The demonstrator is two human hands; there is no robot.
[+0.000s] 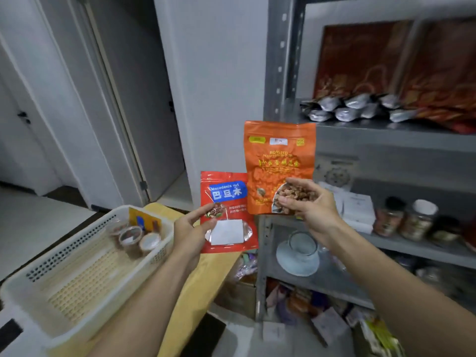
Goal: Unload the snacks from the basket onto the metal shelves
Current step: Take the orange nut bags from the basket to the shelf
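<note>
Two pouches hang in the air between the basket and the metal shelves, neither resting on a shelf board yet. The left hand pinches the red macadamia pouch by its left edge, thumb on the front. The right hand grips the orange peanut pouch at its lower right corner, fingers curled over the front.

Each pouch is held by one edge only, so either could likely swing or slip on the reach. The upper shelf's front edge is lined with silver packets. Sliding a pouch in there could push them back or tip some off. Lower down, a glass on a pale saucer near the left end and jars one shelf up look easy to knock with a wrist.

The basket sits on a yellow worktop. Small cups and a yellow packet lie in its far right corner, so unloading looks unfinished. Pale walls and a grey door stand behind, and mixed packets crowd the bottom of the shelves.
</note>
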